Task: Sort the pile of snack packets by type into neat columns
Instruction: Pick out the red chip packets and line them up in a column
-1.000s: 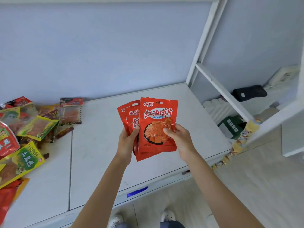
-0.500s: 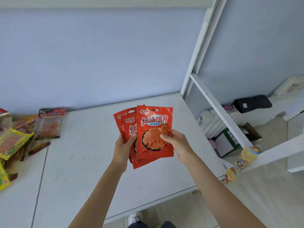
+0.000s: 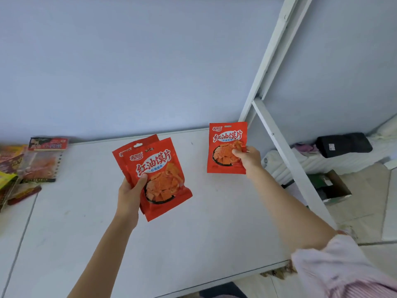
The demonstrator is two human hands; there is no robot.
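My left hand point(image 3: 131, 194) grips a small stack of red snack packets point(image 3: 160, 177) above the middle of the white table point(image 3: 214, 222); two overlapping packets show. My right hand point(image 3: 247, 158) holds a single matching red packet point(image 3: 225, 143) out over the table's far right corner, upright, its lower edge near the surface. The mixed pile of snack packets point(image 3: 32, 164) lies at the table's far left, partly cut off by the frame edge.
A white metal frame post and slanted bar point(image 3: 279, 136) stand just right of the table. Beyond it are a black pouch point(image 3: 343, 145), white rolled items point(image 3: 285, 164) and an open box point(image 3: 328, 186) on the floor. A blue-grey wall backs the table.
My right hand has pulled the front red packet off the stack and carried it right and away, toward the far right corner. My left hand keeps the rest of the stack.
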